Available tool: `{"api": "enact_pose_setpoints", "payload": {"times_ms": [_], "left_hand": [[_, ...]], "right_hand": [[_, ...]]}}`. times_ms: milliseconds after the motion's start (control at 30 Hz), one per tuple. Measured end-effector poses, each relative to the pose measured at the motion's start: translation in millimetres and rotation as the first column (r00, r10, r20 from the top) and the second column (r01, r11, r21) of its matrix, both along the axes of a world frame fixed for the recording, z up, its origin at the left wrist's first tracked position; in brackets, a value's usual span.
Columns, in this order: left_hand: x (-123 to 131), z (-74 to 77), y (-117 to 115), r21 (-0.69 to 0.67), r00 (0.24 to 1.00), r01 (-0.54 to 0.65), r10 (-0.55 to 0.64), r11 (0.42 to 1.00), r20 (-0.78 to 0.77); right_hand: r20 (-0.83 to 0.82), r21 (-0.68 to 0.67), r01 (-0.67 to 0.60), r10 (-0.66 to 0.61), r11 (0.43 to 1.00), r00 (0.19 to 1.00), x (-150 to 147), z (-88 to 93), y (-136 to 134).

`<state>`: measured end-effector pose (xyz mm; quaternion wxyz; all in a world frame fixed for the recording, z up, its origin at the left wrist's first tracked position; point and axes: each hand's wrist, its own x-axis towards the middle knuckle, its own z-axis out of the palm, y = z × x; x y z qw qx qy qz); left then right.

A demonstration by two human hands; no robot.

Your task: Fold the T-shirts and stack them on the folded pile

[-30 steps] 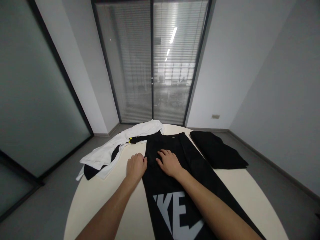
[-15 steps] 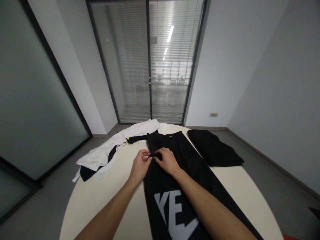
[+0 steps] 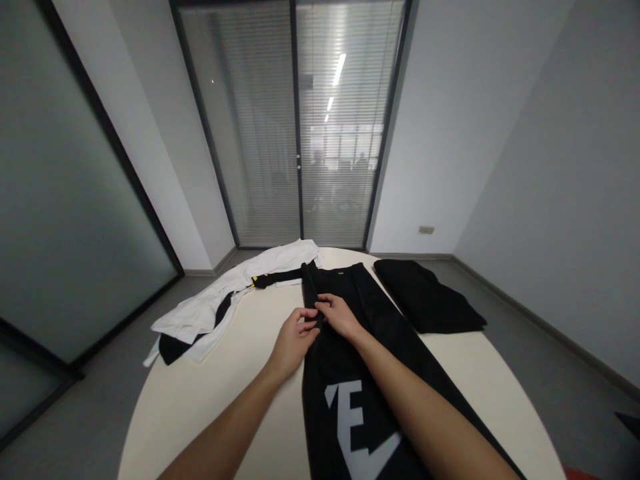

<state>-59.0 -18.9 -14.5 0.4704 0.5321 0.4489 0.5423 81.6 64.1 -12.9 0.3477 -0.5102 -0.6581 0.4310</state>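
Black trousers [image 3: 373, 340] with large pale grey lettering lie lengthwise on the round table, waistband at the far end. Their left edge is turned inward in a narrow fold below the waistband. My left hand [image 3: 296, 339] is at that edge from the left, fingers curled around the folded cloth. Just beyond its fingertips, my right hand [image 3: 341, 316] pinches the same fold, its wrist crossing above the trousers. The cloth between the fingertips is partly hidden. My right forearm covers part of the lettering.
A white garment [image 3: 210, 310] with black cloth beneath lies along the table's left rim. A folded black garment [image 3: 427, 297] sits at the right. The pale table [image 3: 200, 407] has a curved edge; a glass door with blinds [image 3: 265, 133] stands beyond.
The trousers' left edge has moved inward to the right, hiding part of the lettering. My left hand has moved right and slightly nearer; my right hand has shifted slightly right.
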Motion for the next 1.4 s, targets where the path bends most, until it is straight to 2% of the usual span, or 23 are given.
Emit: {"api": "enact_pose_setpoints", "payload": {"times_ms": [100, 167, 267, 333, 500, 633, 733, 1067, 1167, 1300, 1400], "left_hand": [[3.5, 1.4, -4.2, 0.044, 0.997, 0.058, -0.055, 0.997, -0.058], [3.1, 2.6, -7.3, 0.151, 0.978, 0.086, -0.054, 0.985, -0.202], [0.2, 4.0, -12.4, 0.332, 0.872, 0.15, 0.033, 0.931, -0.488], [-1.3, 4.1, -15.9, 0.364, 0.791, 0.202, 0.068, 0.909, -0.609], [-1.0, 1.5, -23.1, 0.297, 0.644, 0.338, 0.01, 0.893, -0.765], [-0.2, -0.2, -26.3, 0.169, 0.508, 0.44, -0.089, 0.882, -0.857], [-0.1, 0.6, -27.9, 0.124, 0.445, 0.477, -0.118, 0.87, -0.888], [1.5, 12.5, -34.0, 0.068, 0.376, 0.528, -0.161, 0.847, -0.913], [2.1, 13.3, -34.3, 0.077, 0.387, 0.537, -0.164, 0.84, -0.908], [3.7, 13.5, -35.6, 0.096, 0.42, 0.566, -0.186, 0.819, -0.888], [5.5, 15.1, -37.5, 0.09, 0.412, 0.582, -0.197, 0.808, -0.89]], "right_hand": [[0.04, -0.006, -0.016, 0.017, 1.0, 0.999, 5.5, 3.4, 3.7], [0.09, 0.015, 0.007, -0.008, 1.0, 0.996, 11.1, 6.2, 6.4], [0.178, 0.049, 0.068, -0.076, 0.996, 0.981, 21.7, 9.9, 11.6], [0.225, 0.062, 0.097, -0.109, 0.993, 0.968, 30.1, 12.2, 15.4], [0.319, 0.114, 0.111, -0.142, 0.987, 0.937, 50.1, 15.3, 20.6], [0.399, 0.132, 0.055, -0.104, 0.99, 0.911, 56.3, 12.5, 19.1], [0.436, 0.133, 0.037, -0.092, 0.99, 0.895, 56.9, 11.4, 17.2], [0.531, 0.144, 0.119, -0.178, 0.982, 0.829, 63.3, 20.3, 15.2], [0.527, 0.152, 0.116, -0.18, 0.982, 0.831, 69.5, 23.2, 18.0], [0.466, 0.082, 0.068, -0.099, 0.994, 0.879, 80.9, 25.3, 23.5], [0.415, 0.019, 0.017, -0.024, 1.0, 0.91, 90.5, 26.8, 27.9]]}}
